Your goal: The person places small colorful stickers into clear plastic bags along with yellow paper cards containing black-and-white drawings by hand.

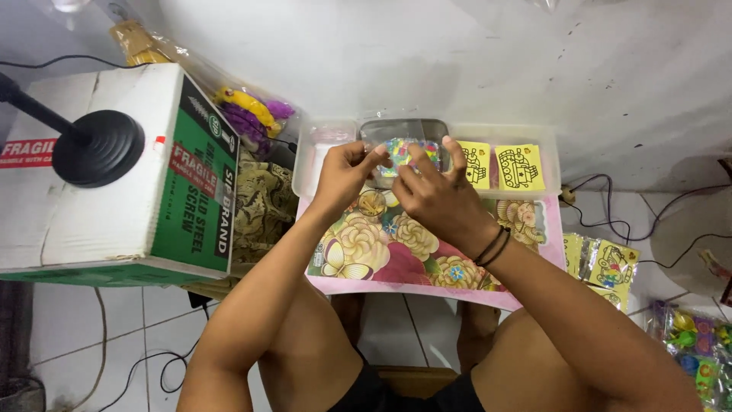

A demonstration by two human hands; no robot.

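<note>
A small clear packet of bright beads (404,155) sits up between the person's two hands, just above a clear plastic tray (316,145). The packet lies longways from side to side, so one short end points to each hand. The left hand (345,177) pinches the left end with thumb and finger pressed together. The right hand (438,197) pinches the right side, with one finger sticking up behind the packet. Both hands are touching it, so neither one is nearer.

Inside the tray there are two yellow picture cards (503,165) standing side by side, just right of the packet. Under the hands is one small table with a flower picture top (381,255). The right wrist wears two dark bands (492,246).

Off to the right, on the floor, lie more yellow cards in shiny wrap (606,267); at least two show. To the left stands one big cardboard box (122,168) with one round black stand (97,146) on top.
</note>
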